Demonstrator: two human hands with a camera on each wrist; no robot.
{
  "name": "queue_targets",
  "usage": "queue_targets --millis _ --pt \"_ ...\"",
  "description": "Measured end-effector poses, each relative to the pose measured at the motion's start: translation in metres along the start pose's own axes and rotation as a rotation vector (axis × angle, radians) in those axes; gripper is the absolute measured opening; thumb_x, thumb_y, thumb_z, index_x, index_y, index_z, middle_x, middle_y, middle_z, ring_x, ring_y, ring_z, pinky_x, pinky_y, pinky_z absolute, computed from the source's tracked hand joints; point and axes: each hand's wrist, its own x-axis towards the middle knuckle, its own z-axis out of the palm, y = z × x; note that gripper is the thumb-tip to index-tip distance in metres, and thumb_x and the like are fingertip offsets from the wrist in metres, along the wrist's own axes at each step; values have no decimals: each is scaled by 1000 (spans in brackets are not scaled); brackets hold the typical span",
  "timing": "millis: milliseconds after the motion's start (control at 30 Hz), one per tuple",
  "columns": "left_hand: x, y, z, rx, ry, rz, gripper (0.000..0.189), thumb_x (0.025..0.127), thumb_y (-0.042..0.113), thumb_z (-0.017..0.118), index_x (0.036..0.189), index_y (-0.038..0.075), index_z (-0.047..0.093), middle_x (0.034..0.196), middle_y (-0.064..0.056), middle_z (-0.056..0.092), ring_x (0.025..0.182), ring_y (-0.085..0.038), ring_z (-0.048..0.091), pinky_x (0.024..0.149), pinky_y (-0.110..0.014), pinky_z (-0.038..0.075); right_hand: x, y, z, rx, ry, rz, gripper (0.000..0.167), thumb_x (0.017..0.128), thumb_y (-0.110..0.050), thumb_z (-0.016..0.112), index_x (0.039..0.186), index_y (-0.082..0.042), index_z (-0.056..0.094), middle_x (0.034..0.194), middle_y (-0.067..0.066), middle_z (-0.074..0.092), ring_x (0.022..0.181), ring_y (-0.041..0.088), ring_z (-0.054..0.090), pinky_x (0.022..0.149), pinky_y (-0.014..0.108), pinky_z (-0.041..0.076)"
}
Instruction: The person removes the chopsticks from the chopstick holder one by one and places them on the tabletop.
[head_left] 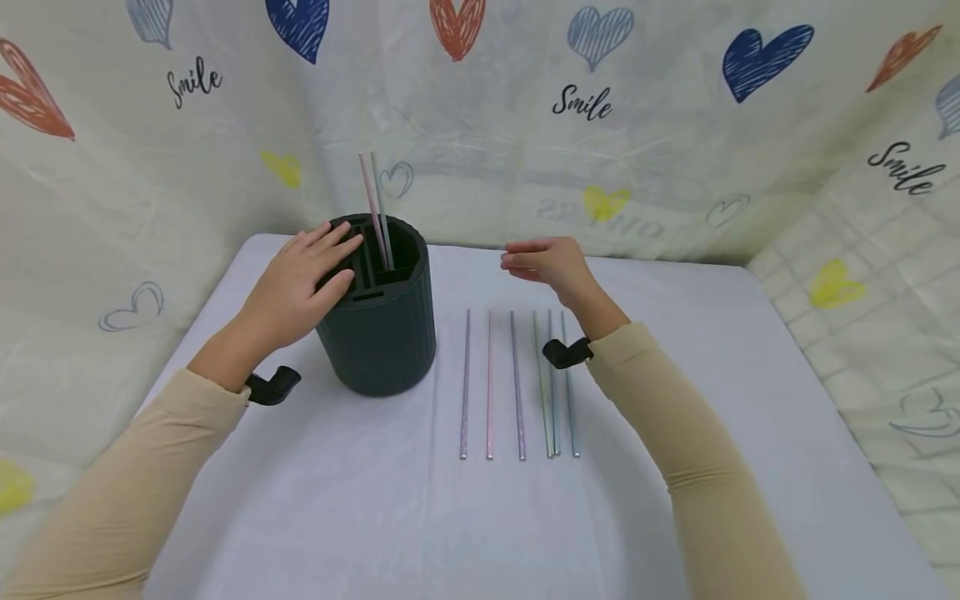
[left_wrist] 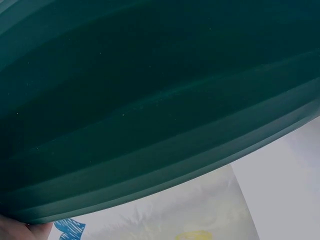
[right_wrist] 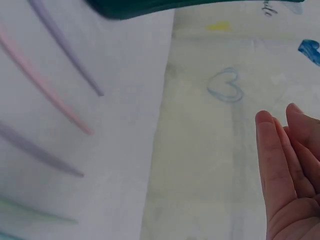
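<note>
My left hand [head_left: 300, 283] rests with spread, fairly straight fingers on the top of a dark green, ribbed round holder [head_left: 382, 346]. Its top is divided into slots and compartments; one large compartment holds a pink stick [head_left: 375, 204] and a pale green stick [head_left: 384, 218], both leaning. Up close, the ribbed wall [left_wrist: 160, 110] fills most of the left wrist view. To the right of the holder, my right hand [head_left: 551, 262] hovers above the far part of the table, holding nothing. Its fingers lie together and nearly straight, the thumb close by them in the right wrist view.
Several thin shiny sticks lie side by side in front of the right hand, among them purple [head_left: 465, 383], pink [head_left: 491, 385] and green [head_left: 543, 385] ones. The white table [head_left: 360, 500] ends at a backdrop [head_left: 480, 142] printed with hearts and "Smile".
</note>
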Motion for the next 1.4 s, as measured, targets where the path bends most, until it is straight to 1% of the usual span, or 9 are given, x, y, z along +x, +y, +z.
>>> queue_targets --millis 100,200,333,433,600,867,1133,1233,1400 --pt "0 1 -1 1 -1 6 54 107 33 37 154 7 37 164 -15 27 154 -38 17 126 -56 9 3 -14 20 43 -37 -51 35 86 -8 76 120 1 70 90 0 76 89 13 75 90 29 59" --pt "0 1 -1 2 -5 9 54 107 34 37 154 7 36 164 -16 27 154 -38 17 126 -56 9 6 -26 38 52 -69 -101 35 87 -7 75 120 3 69 98 5 77 89 11 74 90 29 59" --pt "-1 0 -1 3 -7 2 54 107 35 36 154 7 36 164 -16 27 154 -39 17 126 -57 9 9 -39 56 49 -90 -169 35 88 -7 74 122 1 70 118 13 73 100 14 73 93 29 58" --pt "-1 0 -1 2 -4 -2 54 107 34 37 154 8 36 164 -16 27 154 -39 17 126 -57 9 10 -48 66 69 -111 -217 36 88 -6 73 124 -1 69 126 16 69 109 19 71 97 29 56" --pt "-1 0 -1 2 -4 -5 54 107 34 37 154 8 36 164 -16 27 154 -39 17 126 -58 9 10 -61 83 64 -160 -284 38 89 -7 73 126 -1 67 128 17 68 115 23 69 102 31 54" --pt "0 1 -1 -2 -6 -7 54 106 34 38 155 9 36 164 -15 26 154 -37 16 126 -57 9 9 -73 108 61 -179 -385 34 91 -10 71 124 0 69 126 16 69 116 22 68 99 26 55" --pt "-1 0 -2 -3 -13 -3 54 107 33 37 154 7 36 164 -16 26 154 -39 16 126 -58 8 9 -82 125 101 -205 -396 34 92 -10 69 124 2 68 128 17 68 118 22 67 96 26 56" --pt "-1 0 -2 0 -2 2 54 106 32 38 153 6 38 163 -17 28 153 -40 17 125 -59 9 9 -87 130 118 -201 -388 32 92 -9 69 122 3 69 128 16 68 117 22 68 94 26 57" --pt "0 2 -1 -1 2 10 53 106 32 38 153 6 39 163 -18 28 153 -40 18 125 -59 10 10 -89 134 145 -184 -373 30 93 -8 68 120 5 69 124 20 68 114 26 69 94 29 58"
